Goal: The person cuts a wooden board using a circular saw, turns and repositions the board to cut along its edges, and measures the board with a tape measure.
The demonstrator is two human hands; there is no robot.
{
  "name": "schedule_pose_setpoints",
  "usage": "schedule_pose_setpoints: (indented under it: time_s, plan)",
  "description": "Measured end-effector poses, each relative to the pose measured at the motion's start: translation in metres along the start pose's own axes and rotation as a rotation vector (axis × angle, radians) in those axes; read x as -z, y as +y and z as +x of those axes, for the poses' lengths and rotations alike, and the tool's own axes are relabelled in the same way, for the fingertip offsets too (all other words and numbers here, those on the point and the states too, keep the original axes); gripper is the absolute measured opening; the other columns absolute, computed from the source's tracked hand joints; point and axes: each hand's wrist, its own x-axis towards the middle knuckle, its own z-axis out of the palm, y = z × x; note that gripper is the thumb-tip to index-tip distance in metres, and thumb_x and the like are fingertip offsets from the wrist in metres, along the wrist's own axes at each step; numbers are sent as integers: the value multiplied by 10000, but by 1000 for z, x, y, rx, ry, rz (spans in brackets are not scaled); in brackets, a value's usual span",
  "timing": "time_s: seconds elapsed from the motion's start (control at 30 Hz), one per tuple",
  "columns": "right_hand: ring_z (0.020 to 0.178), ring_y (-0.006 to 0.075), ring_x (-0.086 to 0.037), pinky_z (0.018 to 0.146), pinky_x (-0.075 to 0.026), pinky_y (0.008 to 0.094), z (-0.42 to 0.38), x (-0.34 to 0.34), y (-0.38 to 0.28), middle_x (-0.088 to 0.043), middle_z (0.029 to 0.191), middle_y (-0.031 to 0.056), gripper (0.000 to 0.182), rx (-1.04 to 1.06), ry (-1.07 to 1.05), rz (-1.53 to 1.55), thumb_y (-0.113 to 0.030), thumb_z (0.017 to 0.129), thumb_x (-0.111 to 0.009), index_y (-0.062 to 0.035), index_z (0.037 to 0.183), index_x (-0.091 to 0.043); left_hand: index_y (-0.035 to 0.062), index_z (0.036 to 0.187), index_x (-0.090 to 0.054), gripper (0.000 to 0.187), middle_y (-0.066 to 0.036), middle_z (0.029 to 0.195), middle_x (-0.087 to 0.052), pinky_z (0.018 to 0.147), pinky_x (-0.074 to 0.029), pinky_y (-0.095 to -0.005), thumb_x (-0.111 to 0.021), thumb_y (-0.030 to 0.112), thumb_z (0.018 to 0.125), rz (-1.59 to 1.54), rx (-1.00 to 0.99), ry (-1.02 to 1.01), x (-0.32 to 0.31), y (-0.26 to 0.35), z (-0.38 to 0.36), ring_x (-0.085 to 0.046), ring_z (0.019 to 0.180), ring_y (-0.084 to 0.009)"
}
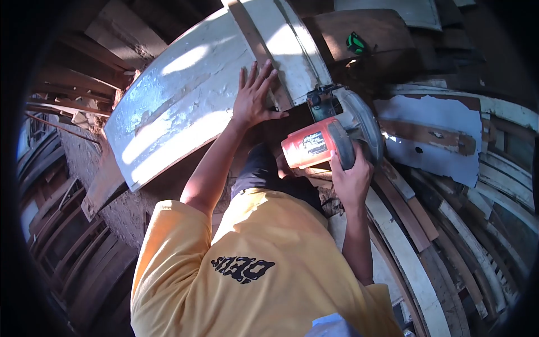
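Observation:
My right hand (352, 178) grips the rear handle of a red circular saw (306, 147). The saw's base and front reach the near right edge of a large whitish board (185, 84); whether the blade touches the wood is hidden. A narrow brown wooden strip (251, 33) lies across this board. With fingers spread, my left hand (256, 95) rests flat at the strip's near end, its fingertips over the strip and its palm near the board's edge.
A green tape measure (355, 43) lies on a brown board (365, 28) at the back. On the right is a torn whitish sheet (432, 135) over wood. Stacked planks (412, 264) line the lower right, and more timber (73, 224) leans at the left.

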Motion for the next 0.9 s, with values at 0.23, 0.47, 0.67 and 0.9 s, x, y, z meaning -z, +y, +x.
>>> schedule_pose_setpoints:
  time_s: [0.23,0.47,0.67,0.9]
  plan:
    - [1000,421,-703,906,-538,490,11,-33,5,-743,1041,187,320,64,16,-119,-164,899,-746,-44,1188,-681,195,1668,-297,1358,-166,1754,-164,1285,-48,-636,-728,896,587,-43,18,35,-5,-3,-5,-104,1614,-437]
    - [988,415,-704,886,-546,478,11,-41,-5,-740,1038,185,315,69,-18,-76,-162,914,-738,-38,1196,-673,368,1679,-250,1290,-170,1745,-165,1262,10,-690,-724,860,585,204,80,-209,26,-21,-36,-148,1603,-428]
    - [964,426,-724,858,-555,464,8,-44,-13,-728,1016,222,359,-39,-32,5,-153,883,-782,-21,1196,-665,461,1657,-258,1264,-149,1737,-196,1272,4,-682,-718,862,549,171,102,-222,27,-24,-35,-187,1593,-404]
    - [913,392,-738,802,-573,459,7,-48,-8,-746,983,187,321,83,-29,-60,-165,908,-786,-22,1167,-661,486,1658,-220,1303,-133,1738,-196,1278,6,-677,-712,888,520,249,107,-286,29,-22,-31,-202,1586,-388]
